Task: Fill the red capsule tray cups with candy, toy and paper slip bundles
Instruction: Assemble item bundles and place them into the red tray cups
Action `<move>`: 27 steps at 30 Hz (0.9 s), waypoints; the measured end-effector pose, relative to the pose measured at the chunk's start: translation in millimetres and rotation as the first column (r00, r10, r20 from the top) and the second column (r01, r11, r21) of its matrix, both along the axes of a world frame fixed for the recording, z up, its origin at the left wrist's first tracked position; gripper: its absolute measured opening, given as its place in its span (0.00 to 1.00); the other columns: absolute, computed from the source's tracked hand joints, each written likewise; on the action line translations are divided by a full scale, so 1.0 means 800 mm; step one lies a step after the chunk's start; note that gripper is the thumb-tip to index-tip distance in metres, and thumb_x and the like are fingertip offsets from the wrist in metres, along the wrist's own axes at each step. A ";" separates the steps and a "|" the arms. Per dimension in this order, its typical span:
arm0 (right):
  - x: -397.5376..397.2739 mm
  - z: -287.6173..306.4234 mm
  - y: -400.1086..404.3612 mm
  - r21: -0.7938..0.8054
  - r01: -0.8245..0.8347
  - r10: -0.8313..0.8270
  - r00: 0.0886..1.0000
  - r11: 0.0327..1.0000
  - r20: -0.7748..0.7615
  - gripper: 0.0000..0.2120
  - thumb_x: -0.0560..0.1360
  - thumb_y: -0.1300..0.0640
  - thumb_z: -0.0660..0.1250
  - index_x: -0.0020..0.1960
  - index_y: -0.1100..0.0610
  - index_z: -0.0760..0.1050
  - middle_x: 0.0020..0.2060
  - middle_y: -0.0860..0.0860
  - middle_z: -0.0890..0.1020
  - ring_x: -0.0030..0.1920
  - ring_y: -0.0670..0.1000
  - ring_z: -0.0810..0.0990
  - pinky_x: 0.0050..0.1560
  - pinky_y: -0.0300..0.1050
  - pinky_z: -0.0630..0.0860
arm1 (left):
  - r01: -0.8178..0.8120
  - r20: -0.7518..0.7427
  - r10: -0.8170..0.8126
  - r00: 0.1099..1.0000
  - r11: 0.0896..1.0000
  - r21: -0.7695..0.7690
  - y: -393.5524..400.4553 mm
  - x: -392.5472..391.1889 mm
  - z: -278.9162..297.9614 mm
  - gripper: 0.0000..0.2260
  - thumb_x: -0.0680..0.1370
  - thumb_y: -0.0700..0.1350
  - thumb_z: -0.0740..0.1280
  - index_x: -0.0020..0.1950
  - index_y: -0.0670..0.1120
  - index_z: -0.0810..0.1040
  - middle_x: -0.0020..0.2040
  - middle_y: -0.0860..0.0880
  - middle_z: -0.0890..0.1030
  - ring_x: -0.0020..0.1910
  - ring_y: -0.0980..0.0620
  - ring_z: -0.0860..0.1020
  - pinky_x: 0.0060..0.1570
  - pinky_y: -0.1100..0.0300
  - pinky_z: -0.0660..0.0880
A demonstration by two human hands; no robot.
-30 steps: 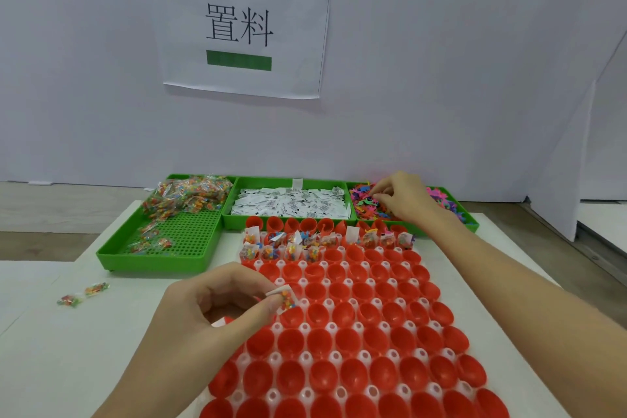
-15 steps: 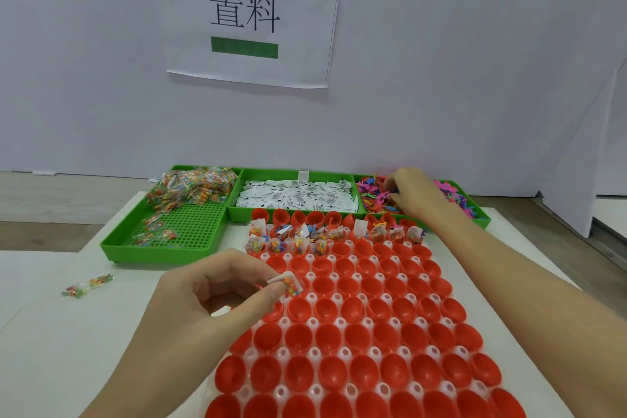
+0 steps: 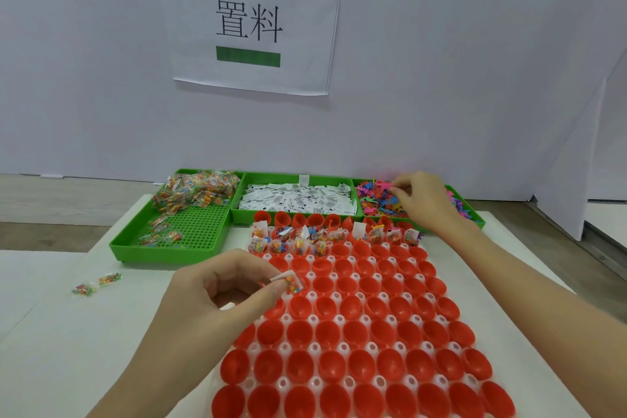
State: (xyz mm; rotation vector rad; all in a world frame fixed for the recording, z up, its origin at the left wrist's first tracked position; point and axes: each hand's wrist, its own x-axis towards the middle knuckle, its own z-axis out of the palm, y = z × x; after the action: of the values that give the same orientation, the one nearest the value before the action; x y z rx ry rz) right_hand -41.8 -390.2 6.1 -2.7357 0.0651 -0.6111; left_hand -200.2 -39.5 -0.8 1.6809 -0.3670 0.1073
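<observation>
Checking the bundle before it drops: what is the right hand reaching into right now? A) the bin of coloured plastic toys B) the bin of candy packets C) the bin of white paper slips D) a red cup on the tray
A: the right hand has its fingers down among the coloured plastic toys in the rightmost green bin, beyond the paper slips.

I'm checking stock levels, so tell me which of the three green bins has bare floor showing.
The left green bin, holding candy packets: its perforated floor is bare at the front. The middle bin of paper slips and the right bin of toys look covered.
</observation>
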 end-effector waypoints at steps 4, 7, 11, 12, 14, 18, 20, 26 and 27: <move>-0.057 0.024 0.036 0.399 -0.090 0.092 0.996 0.912 0.016 0.06 0.79 0.54 0.71 0.51 0.52 0.86 0.40 0.44 0.86 0.40 0.42 0.83 0.45 0.37 0.77 | 0.006 -0.011 -0.006 1.000 1.000 -0.012 -0.002 -0.002 0.000 0.06 0.70 0.48 0.78 0.44 0.48 0.87 0.40 0.45 0.86 0.38 0.52 0.83 0.40 0.65 0.79; -0.125 0.035 0.084 0.655 -0.221 0.276 0.961 0.722 0.019 0.05 0.79 0.53 0.71 0.50 0.49 0.87 0.43 0.44 0.88 0.44 0.38 0.84 0.43 0.31 0.76 | 0.010 -0.030 -0.011 0.999 0.999 -0.034 -0.005 -0.004 0.000 0.07 0.69 0.47 0.78 0.45 0.46 0.87 0.45 0.46 0.87 0.43 0.52 0.84 0.46 0.60 0.82; -0.204 0.029 0.145 0.762 -0.302 0.437 0.899 0.572 0.028 0.06 0.79 0.53 0.71 0.50 0.48 0.88 0.42 0.45 0.88 0.38 0.36 0.81 0.40 0.27 0.73 | 0.045 -0.106 -0.058 0.993 0.991 -0.125 -0.008 -0.006 -0.001 0.10 0.67 0.47 0.78 0.45 0.44 0.87 0.52 0.48 0.88 0.51 0.50 0.86 0.50 0.63 0.81; -0.218 0.026 0.157 0.764 -0.308 0.456 0.890 0.567 0.020 0.06 0.79 0.53 0.71 0.49 0.48 0.88 0.41 0.45 0.88 0.38 0.36 0.81 0.39 0.29 0.74 | 0.057 -0.123 -0.075 0.990 0.988 -0.147 -0.010 -0.007 -0.001 0.11 0.67 0.47 0.78 0.45 0.44 0.87 0.52 0.48 0.88 0.51 0.51 0.86 0.49 0.65 0.81; -0.235 0.020 0.175 0.751 -0.312 0.478 0.878 0.582 -0.005 0.06 0.78 0.51 0.71 0.49 0.46 0.87 0.40 0.46 0.88 0.42 0.40 0.84 0.43 0.41 0.80 | 0.060 -0.156 -0.092 0.983 0.978 -0.202 -0.011 -0.009 -0.001 0.11 0.66 0.47 0.79 0.45 0.43 0.87 0.49 0.46 0.88 0.49 0.51 0.86 0.47 0.67 0.80; -0.247 0.016 0.187 0.719 -0.338 0.495 0.869 0.607 -0.010 0.06 0.79 0.49 0.71 0.49 0.44 0.87 0.43 0.45 0.88 0.48 0.49 0.86 0.54 0.50 0.80 | 0.055 -0.167 -0.094 0.981 0.973 -0.225 -0.014 -0.011 -0.001 0.12 0.65 0.48 0.80 0.45 0.43 0.88 0.42 0.42 0.87 0.42 0.51 0.86 0.42 0.67 0.79; -0.249 0.014 0.185 0.703 -0.335 0.481 0.877 0.627 -0.010 0.06 0.79 0.49 0.70 0.49 0.43 0.87 0.42 0.45 0.87 0.46 0.51 0.85 0.51 0.51 0.81 | 0.048 -0.141 -0.079 0.987 0.976 -0.212 -0.016 -0.012 -0.002 0.11 0.65 0.47 0.80 0.44 0.44 0.88 0.40 0.43 0.87 0.40 0.51 0.86 0.41 0.67 0.79; -0.252 0.010 0.172 0.642 -0.330 0.478 0.876 0.692 -0.065 0.06 0.78 0.50 0.71 0.51 0.42 0.86 0.41 0.41 0.86 0.35 0.43 0.81 0.39 0.38 0.78 | 0.001 -0.099 -0.026 0.995 0.971 -0.241 -0.026 -0.017 -0.005 0.10 0.65 0.45 0.80 0.42 0.41 0.87 0.39 0.42 0.87 0.39 0.53 0.85 0.40 0.69 0.78; -0.252 0.011 0.167 0.620 -0.330 0.478 0.874 0.712 -0.084 0.07 0.79 0.52 0.70 0.52 0.42 0.86 0.42 0.40 0.86 0.37 0.40 0.81 0.41 0.36 0.79 | 0.002 -0.088 -0.022 0.996 0.974 -0.227 -0.027 -0.017 -0.004 0.10 0.65 0.45 0.80 0.42 0.41 0.87 0.39 0.42 0.87 0.39 0.53 0.85 0.40 0.69 0.78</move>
State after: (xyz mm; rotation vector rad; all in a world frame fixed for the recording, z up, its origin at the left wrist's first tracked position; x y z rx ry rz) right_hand -243.0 -256.5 15.0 -2.0867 -0.2523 -0.0907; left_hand -214.0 -60.9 -4.3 1.4522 -0.2859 0.0614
